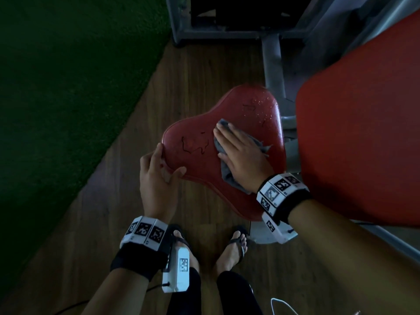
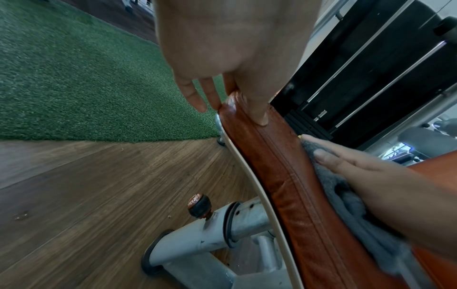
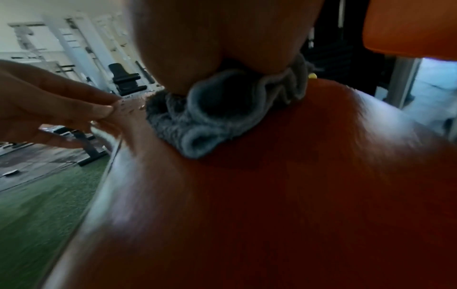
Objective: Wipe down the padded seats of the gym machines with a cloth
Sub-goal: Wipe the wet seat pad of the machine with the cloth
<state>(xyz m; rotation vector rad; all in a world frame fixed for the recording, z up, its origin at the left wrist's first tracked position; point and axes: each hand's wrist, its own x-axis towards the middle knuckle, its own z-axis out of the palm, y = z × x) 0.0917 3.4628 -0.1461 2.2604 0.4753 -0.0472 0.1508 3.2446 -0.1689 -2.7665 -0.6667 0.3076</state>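
Observation:
A red padded seat with cracked upholstery sits at the centre, with water droplets on its far end. My right hand lies flat with straight fingers on a crumpled grey cloth, pressing it onto the seat's right half. In the right wrist view the cloth bunches under the palm on the seat. My left hand holds the seat's near left edge, thumb on top and fingers along the rim. The left wrist view shows that hand on the seat's edge.
A large red backrest pad stands close on the right. The grey metal frame and a dark weight stack lie beyond the seat. An adjustment knob sticks out below it. Green turf borders the wooden floor on the left.

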